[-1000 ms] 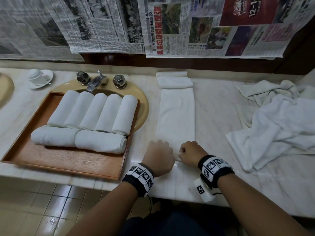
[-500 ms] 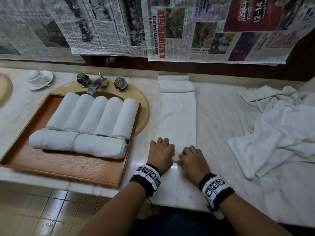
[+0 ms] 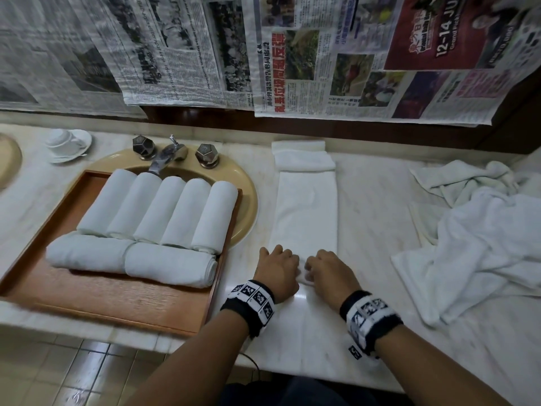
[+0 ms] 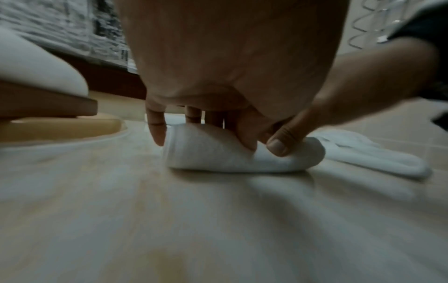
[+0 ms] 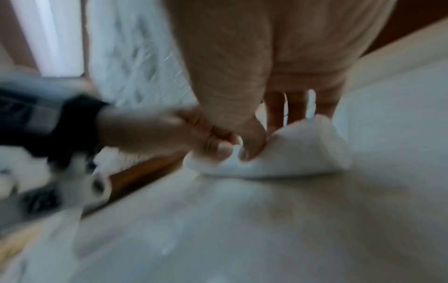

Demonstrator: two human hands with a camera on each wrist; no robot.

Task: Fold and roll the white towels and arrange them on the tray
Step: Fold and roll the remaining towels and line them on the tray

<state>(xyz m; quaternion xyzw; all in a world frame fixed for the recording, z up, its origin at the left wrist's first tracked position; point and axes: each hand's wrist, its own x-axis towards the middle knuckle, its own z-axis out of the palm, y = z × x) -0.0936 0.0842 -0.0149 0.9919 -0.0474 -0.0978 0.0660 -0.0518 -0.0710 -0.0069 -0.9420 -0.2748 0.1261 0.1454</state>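
A long folded white towel (image 3: 306, 212) lies on the marble counter, its far end doubled over by the wall. Its near end is a small roll (image 4: 218, 159) (image 5: 295, 153). My left hand (image 3: 276, 268) (image 4: 206, 137) and right hand (image 3: 326, 269) (image 5: 274, 134) sit side by side on that roll, fingers curled over its top and thumbs tucked at its near side. To the left, the wooden tray (image 3: 117, 300) over the sink holds several rolled towels (image 3: 158, 212) in two rows.
A heap of loose white towels (image 3: 480, 244) lies on the counter to the right. Faucet and taps (image 3: 167, 155) stand behind the tray on the yellow sink (image 3: 246, 200). A cup on a saucer (image 3: 68, 143) sits far left. Newspaper covers the wall.
Both hands have moved away from the counter's front edge along the towel, turning its near end over into a thicker roll. The flat part of the towel is shorter.
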